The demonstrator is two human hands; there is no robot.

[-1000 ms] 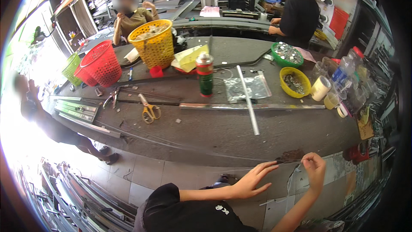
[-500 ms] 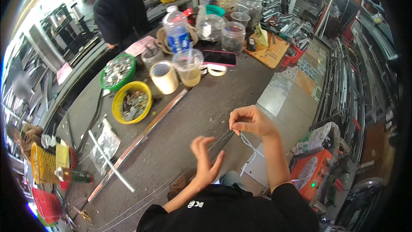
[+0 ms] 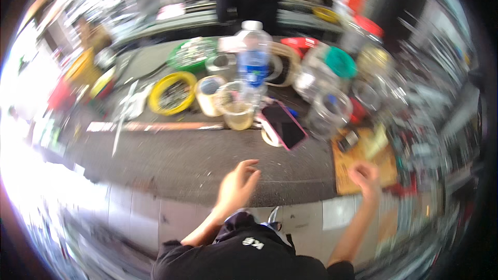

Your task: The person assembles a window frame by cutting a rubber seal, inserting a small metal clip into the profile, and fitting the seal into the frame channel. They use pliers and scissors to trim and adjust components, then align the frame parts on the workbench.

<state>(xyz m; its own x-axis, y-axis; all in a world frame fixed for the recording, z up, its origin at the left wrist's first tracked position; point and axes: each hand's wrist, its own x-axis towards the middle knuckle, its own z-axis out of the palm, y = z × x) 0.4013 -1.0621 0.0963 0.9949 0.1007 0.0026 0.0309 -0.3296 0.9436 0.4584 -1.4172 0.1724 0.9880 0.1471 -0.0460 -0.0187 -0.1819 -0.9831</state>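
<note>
Crowded dark desk (image 3: 181,161), all blurry. Held left hand (image 3: 237,184) over its near edge, fingers half open, empty. Curled right hand (image 3: 365,176) by a brown board (image 3: 346,168); could not tell if holding anything. Seemed between grabs. Pink phone (image 3: 284,124) lay just ahead; called for a careful reach.

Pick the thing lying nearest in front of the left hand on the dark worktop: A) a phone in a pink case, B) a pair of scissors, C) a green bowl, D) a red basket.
A: the phone in a pink case lies flat on the worktop just beyond the left hand, nearer than anything else there.
</note>
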